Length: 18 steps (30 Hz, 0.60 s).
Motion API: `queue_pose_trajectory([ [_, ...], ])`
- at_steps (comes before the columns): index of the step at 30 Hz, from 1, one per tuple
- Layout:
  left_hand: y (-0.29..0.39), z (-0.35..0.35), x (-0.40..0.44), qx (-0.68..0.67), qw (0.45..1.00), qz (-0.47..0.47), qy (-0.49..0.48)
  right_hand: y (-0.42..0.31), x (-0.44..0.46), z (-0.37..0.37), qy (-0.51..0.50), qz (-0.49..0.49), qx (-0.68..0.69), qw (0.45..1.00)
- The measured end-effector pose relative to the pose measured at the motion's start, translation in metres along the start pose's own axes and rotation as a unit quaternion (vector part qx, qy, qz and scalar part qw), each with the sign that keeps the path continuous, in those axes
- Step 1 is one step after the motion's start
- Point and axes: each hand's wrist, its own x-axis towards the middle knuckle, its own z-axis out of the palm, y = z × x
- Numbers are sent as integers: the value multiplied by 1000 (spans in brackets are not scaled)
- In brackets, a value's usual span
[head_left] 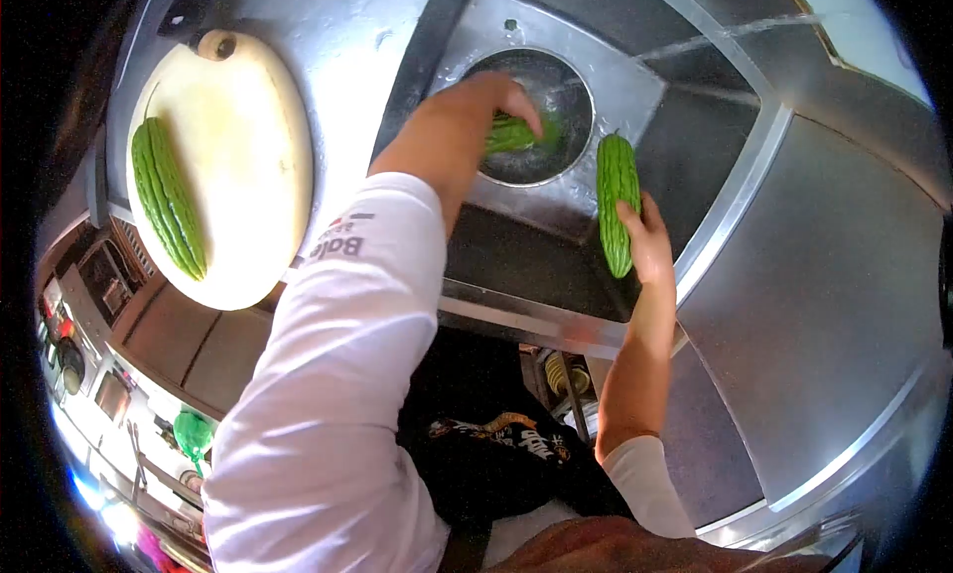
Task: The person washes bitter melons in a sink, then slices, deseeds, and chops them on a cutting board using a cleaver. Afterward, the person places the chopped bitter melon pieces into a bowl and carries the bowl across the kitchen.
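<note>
My right hand [647,243] is wrapped round the lower part of a green bitter melon [617,176], held nearly upright over the right side of the sink. My left hand [504,98] reaches into a round metal bowl [573,86] in the sink. Its fingers curl down over another bitter melon [509,134], which is blurred and partly hidden by the hand and forearm. A third bitter melon [167,196] lies on the white oval cutting board [253,176] to the left, away from both hands.
The steel sink [556,275] has a raised metal rim. A knife with a round-ended handle [216,45] lies at the far edge of the board. Steel counter [347,67] lies between board and sink; a metal panel [834,255] is at the right.
</note>
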Motion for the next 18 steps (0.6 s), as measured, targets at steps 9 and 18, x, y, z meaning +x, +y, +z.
queue_pose_trajectory([
  [9,-10,78,6,-818,549,17,169,32,-43,25,28,0,93,995],
  [18,23,96,-54,-712,696,89,14,-5,-51,31,74,-26,156,985],
])
